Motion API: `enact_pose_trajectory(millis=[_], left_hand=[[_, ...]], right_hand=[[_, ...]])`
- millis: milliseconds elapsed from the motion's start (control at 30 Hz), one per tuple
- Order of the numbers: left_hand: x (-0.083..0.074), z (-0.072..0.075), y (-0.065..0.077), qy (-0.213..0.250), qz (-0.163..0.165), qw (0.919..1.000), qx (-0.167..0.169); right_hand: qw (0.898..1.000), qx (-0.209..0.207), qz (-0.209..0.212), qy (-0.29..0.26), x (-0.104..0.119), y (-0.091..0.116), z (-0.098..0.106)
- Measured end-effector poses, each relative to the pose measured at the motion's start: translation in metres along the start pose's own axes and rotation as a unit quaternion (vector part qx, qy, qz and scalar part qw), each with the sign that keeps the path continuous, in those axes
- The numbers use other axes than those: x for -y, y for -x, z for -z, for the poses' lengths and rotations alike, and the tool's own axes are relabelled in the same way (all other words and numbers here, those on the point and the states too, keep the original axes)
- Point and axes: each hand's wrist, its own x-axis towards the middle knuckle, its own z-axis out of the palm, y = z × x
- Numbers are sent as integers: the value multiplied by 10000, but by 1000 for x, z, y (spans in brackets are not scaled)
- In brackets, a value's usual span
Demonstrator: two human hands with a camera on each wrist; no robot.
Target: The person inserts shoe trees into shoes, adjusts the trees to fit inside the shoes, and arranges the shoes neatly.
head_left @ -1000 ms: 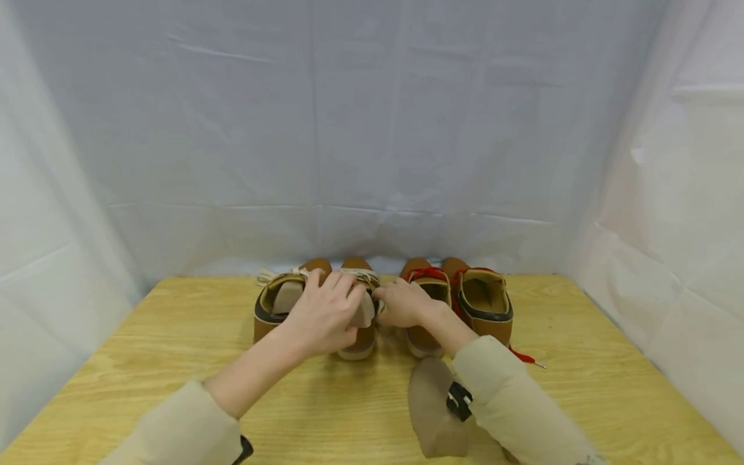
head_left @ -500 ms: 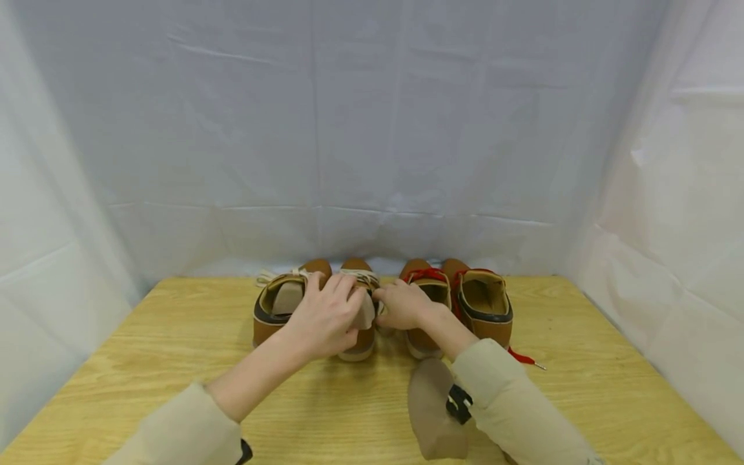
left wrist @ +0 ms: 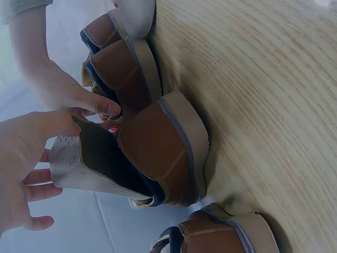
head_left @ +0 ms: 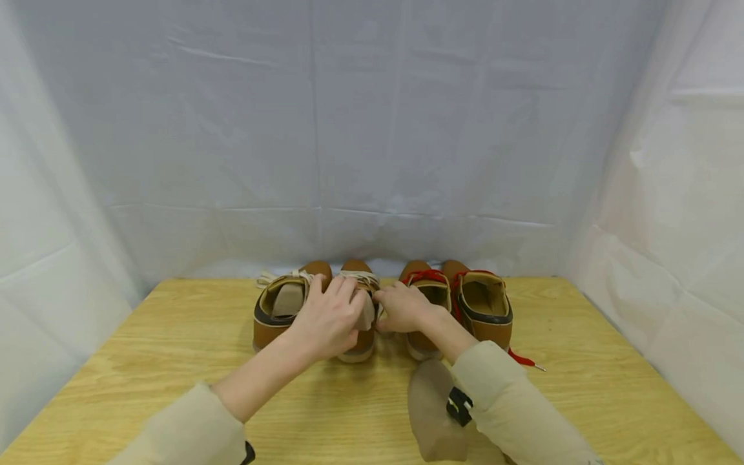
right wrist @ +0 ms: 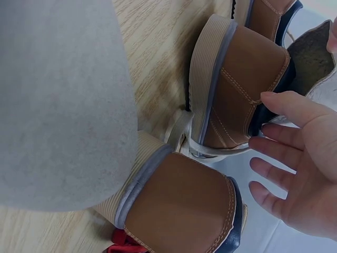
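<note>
At the centre of the head view, the pale insole [head_left: 367, 314] angles up lengthwise from the white-laced shoe's opening [left wrist: 155, 142], right of the nearer left hand [head_left: 328, 316], whose fingers grip it, while the right hand's [head_left: 401, 308] fingers hold the shoe's collar.

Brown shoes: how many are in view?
4, in a row: outer pale-laced shoe at left, inner pale-laced shoe by the left hand, inner red-laced shoe partly behind the right hand, outer red-laced shoe at right. No others show.
</note>
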Motion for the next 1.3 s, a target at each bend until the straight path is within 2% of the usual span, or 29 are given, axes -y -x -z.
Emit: enact_pose_trajectory(millis=[267, 467, 733, 967, 1300], left_hand=[[-4, -3, 0, -13, -91, 10000, -27], [-5, -6, 1, -248, -214, 9994, -102], [-5, -9, 1, -299, -230, 9989, -261], [-4, -10, -1, -417, -235, 9984, -286], [-2, -11, -2, -457, -287, 9983, -227]], right_hand=[[9999, -71, -5, 133, -1, 2, -1], [9995, 73, 46, 310, -1, 2, 0], [9982, 172, 133, 552, -4, 3, 0], [9990, 102, 185, 383, -8, 3, 0], [9984, 215, 282, 437, -11, 3, 2]])
